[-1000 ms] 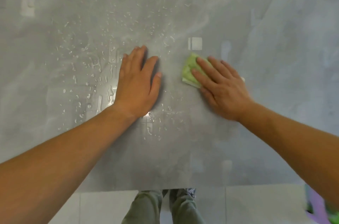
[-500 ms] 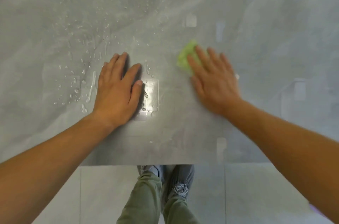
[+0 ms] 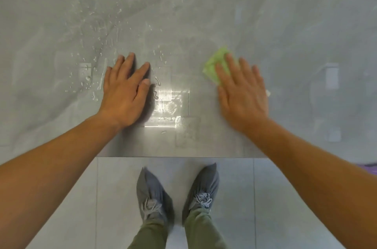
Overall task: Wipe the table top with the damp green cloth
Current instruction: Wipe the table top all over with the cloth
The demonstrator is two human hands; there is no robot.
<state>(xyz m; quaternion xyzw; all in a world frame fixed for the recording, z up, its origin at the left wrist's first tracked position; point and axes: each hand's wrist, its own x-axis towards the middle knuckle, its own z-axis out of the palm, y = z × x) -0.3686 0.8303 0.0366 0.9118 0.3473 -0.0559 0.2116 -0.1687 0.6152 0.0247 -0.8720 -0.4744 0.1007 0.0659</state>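
Grey table top (image 3: pixel 295 24) carried water droplets (image 3: pixel 87 77) beyond the left hand (image 3: pixel 126 93), which lay flat, fingers straight. Pressed under the flat right hand (image 3: pixel 242 97), the green cloth (image 3: pixel 214 65) had slid farther right of the left hand than a second before. By this judgement, the droplets remained unwiped.

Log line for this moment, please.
right hand: flat, pressing green cloth | left hand: flat on table top | water droplets: around left hand, unwiped

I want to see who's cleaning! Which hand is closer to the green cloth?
Right. The right hand presses flat on the crumpled green cloth. The left hand lies flat on the wet grey table top, apart, to the cloth's left.
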